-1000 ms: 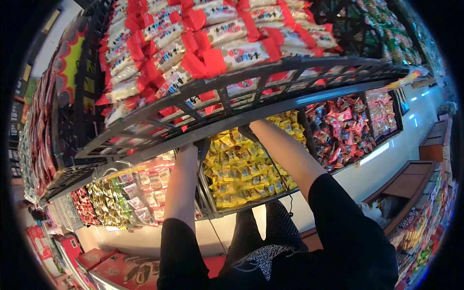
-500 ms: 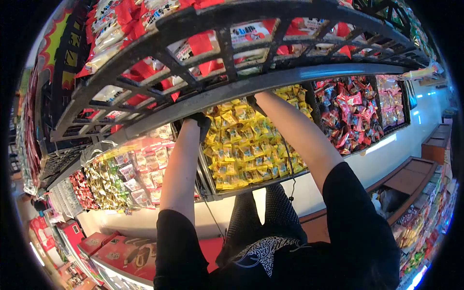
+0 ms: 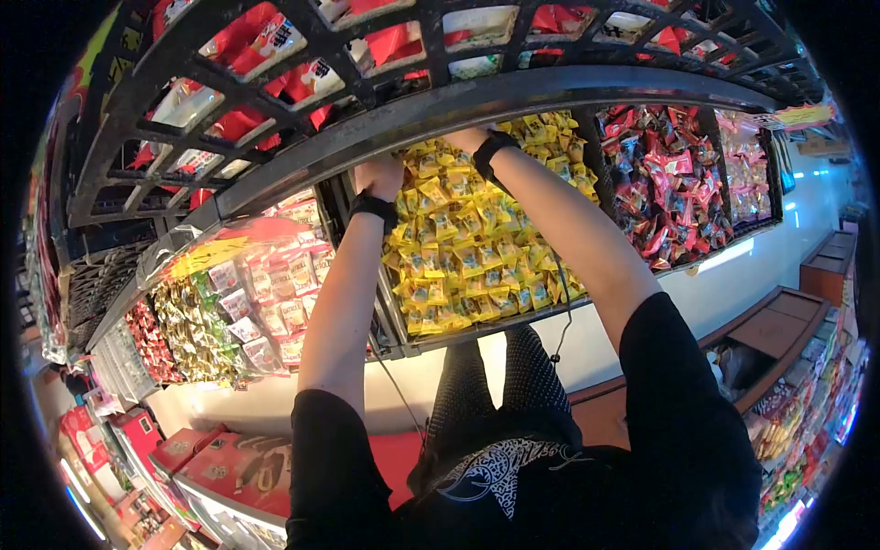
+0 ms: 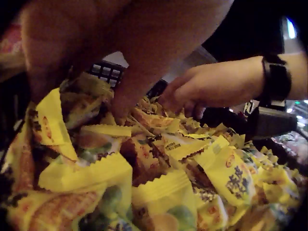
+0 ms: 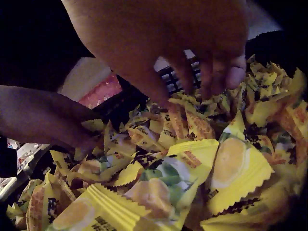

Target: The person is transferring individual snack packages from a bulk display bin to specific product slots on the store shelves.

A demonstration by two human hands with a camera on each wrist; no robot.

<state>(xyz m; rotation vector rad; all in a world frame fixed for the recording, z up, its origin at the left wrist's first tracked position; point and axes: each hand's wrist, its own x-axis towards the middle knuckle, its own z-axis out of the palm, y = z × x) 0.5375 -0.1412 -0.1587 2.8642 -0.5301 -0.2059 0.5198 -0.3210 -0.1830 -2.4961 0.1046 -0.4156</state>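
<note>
Both hands in the yellow packets, low beneath the crate.
The yellow packets [image 3: 477, 266] fill the bin [image 3: 394, 351] below the crate [image 3: 477, 94]. Our left hand [image 3: 379, 176] and right hand [image 5: 161, 41] reach down, fingers loosely spread, tips among the wrappers; we see none clearly gripped. We'd best move packets gently with soft fingertips, sparing the wrappers, wrists clear of the crate's lower edge.
</note>
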